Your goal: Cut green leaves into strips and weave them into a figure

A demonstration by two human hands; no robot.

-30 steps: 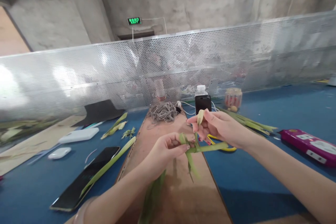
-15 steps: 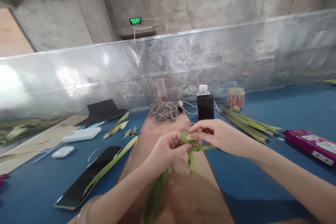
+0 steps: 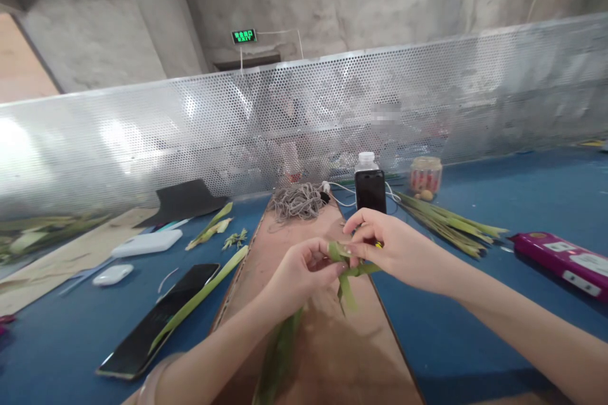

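Note:
Green leaf strips, folded or knotted together, are held between both hands above a wooden board. My left hand pinches the left side of the folded part between thumb and fingers. From the right, my right hand closes thumb and fingers on the same strips. Something small and yellow shows by its fingers, too hidden to name. Loose ends hang below the hands. A darker green leaf lies on the board under my left forearm.
Grey cord lies at the board's far end. An upright phone leans by a bottle, with a jar and leaf bundle to the right. A purple packet is far right; a flat phone is left.
The right hand's fingers have shifted slightly up and left around the strips, and a small yellow spot now shows beside them. My left hand has barely moved.

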